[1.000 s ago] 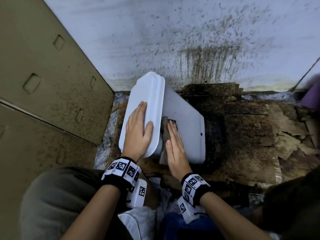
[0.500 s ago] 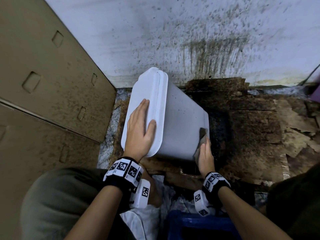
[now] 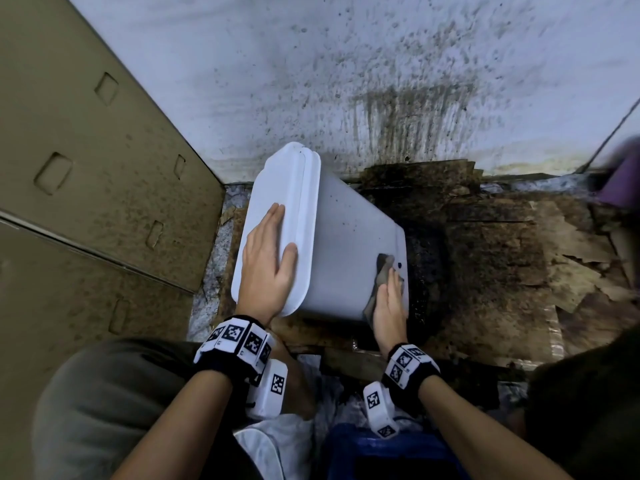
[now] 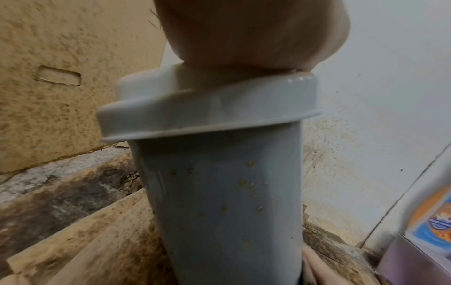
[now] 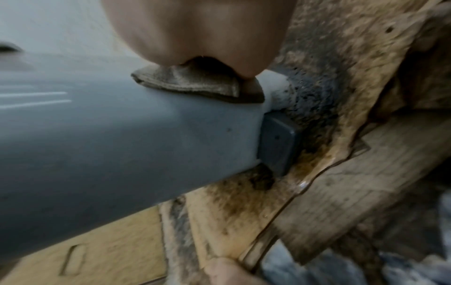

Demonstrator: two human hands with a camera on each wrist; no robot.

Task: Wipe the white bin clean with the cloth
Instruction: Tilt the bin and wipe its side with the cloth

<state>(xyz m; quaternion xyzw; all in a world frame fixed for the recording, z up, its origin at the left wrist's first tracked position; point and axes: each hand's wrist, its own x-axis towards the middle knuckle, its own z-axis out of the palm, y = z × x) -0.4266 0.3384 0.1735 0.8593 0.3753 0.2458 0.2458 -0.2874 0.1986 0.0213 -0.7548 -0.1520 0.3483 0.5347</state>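
Note:
The white bin [image 3: 343, 244] leans tilted to the left on soiled cardboard, its lid [image 3: 277, 216] shut. Brown specks dot its near side [image 4: 234, 192]. My left hand [image 3: 268, 258] lies flat on the lid with straight fingers, steadying it; its palm [image 4: 251, 34] shows from the wrist. My right hand [image 3: 389, 299] presses a dirty grey-brown cloth [image 3: 382, 271] flat against the bin's side near the base. From the right wrist the cloth [image 5: 195, 84] sits folded under my palm [image 5: 207, 29], beside the bin's dark foot [image 5: 278, 142].
A stained white wall [image 3: 346, 81] stands behind the bin. Spattered cardboard panels [image 3: 86, 168] close off the left. Wet, dirty cardboard [image 3: 502, 265] covers the floor to the right. A purple object [image 3: 623, 181] is at the far right edge, a blue thing [image 3: 388, 452] by my knees.
My right hand slid the cloth from near the lid across the bin's side to its base end, then slightly up. The bin tilted a little. The left hand stayed on the lid.

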